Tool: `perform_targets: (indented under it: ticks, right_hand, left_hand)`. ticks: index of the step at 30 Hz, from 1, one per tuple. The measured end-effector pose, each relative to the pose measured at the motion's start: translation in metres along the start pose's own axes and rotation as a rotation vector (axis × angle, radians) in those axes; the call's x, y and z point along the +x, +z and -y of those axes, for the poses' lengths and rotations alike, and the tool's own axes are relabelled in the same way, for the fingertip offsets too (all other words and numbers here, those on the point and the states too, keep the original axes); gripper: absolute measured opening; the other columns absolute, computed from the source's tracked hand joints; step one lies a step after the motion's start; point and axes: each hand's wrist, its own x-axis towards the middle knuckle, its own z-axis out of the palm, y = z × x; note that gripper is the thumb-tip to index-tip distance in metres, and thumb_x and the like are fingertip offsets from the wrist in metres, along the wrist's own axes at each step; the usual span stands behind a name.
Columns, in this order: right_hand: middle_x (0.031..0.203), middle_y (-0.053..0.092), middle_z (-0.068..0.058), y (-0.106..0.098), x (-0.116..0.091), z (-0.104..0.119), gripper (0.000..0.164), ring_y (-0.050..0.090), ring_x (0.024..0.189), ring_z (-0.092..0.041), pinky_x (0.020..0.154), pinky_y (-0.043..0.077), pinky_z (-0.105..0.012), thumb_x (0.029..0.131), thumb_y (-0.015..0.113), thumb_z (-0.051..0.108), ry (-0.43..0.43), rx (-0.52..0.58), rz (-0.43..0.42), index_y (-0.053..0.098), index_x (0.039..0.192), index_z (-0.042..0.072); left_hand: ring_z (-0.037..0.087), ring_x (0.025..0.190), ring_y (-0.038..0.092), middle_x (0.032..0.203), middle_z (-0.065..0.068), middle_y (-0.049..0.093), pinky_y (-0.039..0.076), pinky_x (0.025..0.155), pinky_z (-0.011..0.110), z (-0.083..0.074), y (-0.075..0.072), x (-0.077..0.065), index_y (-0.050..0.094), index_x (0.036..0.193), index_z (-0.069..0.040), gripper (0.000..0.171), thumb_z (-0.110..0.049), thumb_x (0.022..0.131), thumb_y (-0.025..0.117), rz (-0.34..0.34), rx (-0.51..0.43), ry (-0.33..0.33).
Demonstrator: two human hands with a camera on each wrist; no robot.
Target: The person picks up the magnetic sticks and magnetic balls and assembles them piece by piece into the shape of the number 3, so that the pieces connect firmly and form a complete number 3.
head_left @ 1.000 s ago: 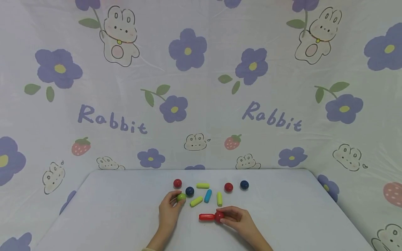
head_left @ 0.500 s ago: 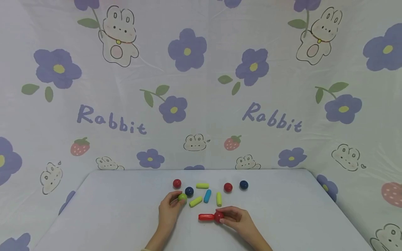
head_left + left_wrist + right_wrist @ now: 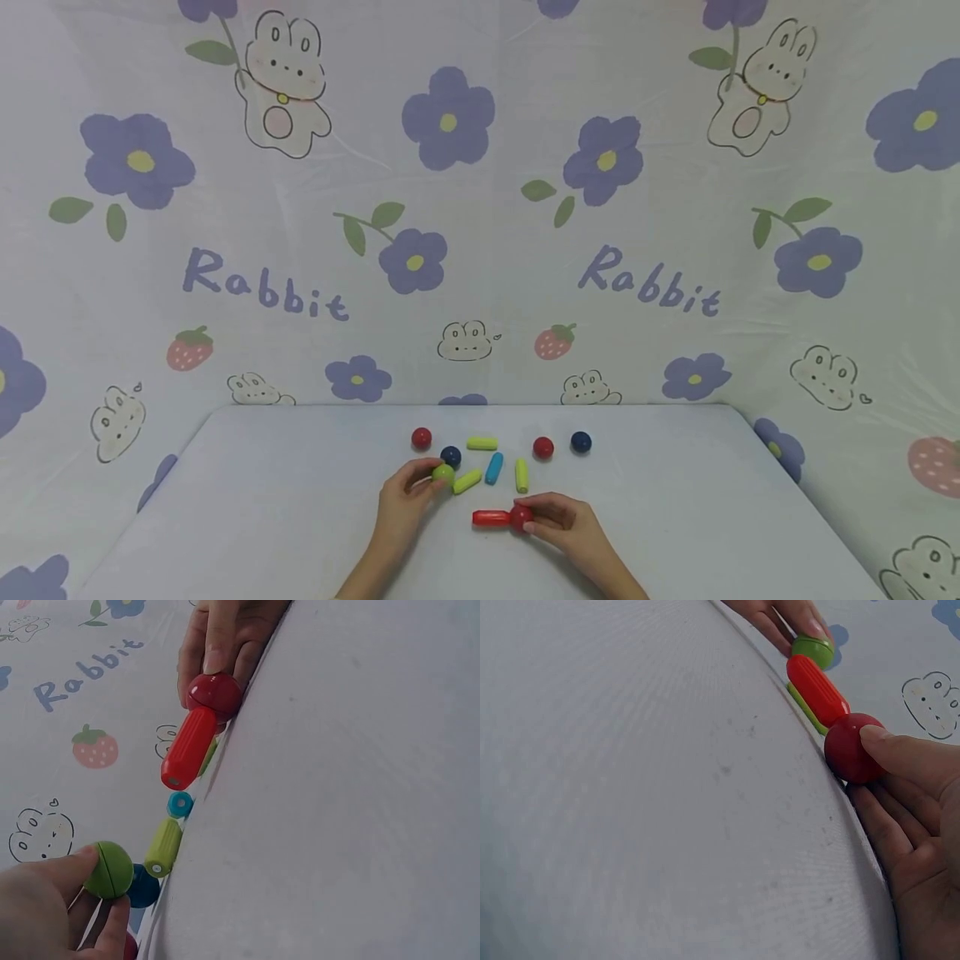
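dim, greyish, diffuse light lies fairly evenly over the flat white tabletop [image 3: 262,500] and the white fabric backdrop printed with purple flowers [image 3: 495,217], leaving a faint, soft-edged shadow beneath the bare right hand [image 3: 562,523]. the glossy dark-red round ball [image 3: 844,755] carries a small glint toward twelve o'clock. in the right wrist view the tabletop darkens toward seven o'clock, its edge bowing from twelve to five; fine detail looks soft.
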Motion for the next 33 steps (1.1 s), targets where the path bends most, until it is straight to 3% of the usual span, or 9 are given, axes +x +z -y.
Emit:
perform_targets:
  ticks: [5, 13, 18, 33]
  right_hand:
    - [0.124, 0.067, -0.014, 0.0000, -0.0014, 0.0017, 0.040, 0.065, 0.114, -0.019, 0.093, 0.055, -0.021, 0.084, 0.076, 0.020, 0.001, 0.007, 0.003, 0.066, 0.121, 0.008]
    - [0.124, 0.067, -0.014, -0.0001, -0.0023, 0.0018, 0.040, 0.066, 0.112, -0.013, 0.093, 0.055, -0.021, 0.084, 0.076, 0.020, -0.008, 0.004, 0.005, 0.066, 0.121, 0.008]
    - [0.124, 0.067, -0.015, -0.0001, -0.0018, 0.0013, 0.040, 0.066, 0.112, -0.013, 0.092, 0.055, -0.022, 0.085, 0.075, 0.020, -0.016, 0.004, 0.006, 0.065, 0.121, 0.006]
    - [0.124, 0.067, -0.014, -0.0009, -0.0012, -0.0001, 0.040, 0.065, 0.115, -0.020, 0.092, 0.055, -0.021, 0.084, 0.075, 0.020, -0.003, 0.013, 0.011, 0.066, 0.121, 0.008]
  left_hand:
    - [0.029, 0.115, 0.064, 0.116, 0.016, 0.069, 0.055, 0.093, 0.022, -0.0005, -0.0022, -0.0024, 0.067, 0.115, -0.002, 0.032, -0.004, 0.083, 0.073, 0.071, -0.028, 0.033]
    - [0.030, 0.117, 0.063, 0.120, 0.018, 0.067, 0.054, 0.095, 0.021, 0.0018, -0.0051, -0.0042, 0.067, 0.115, -0.002, 0.034, -0.005, 0.083, 0.074, 0.197, -0.060, 0.020]
    - [0.028, 0.119, 0.062, 0.123, 0.017, 0.066, 0.053, 0.095, 0.020, 0.0027, -0.0062, -0.0042, 0.066, 0.117, -0.002, 0.036, -0.010, 0.083, 0.074, 0.286, -0.026, 0.020]
    - [0.028, 0.117, 0.063, 0.122, 0.021, 0.066, 0.054, 0.094, 0.020, 0.0027, -0.0104, -0.0062, 0.065, 0.119, 0.000, 0.038, -0.009, 0.084, 0.074, 0.398, -0.036, 0.021]
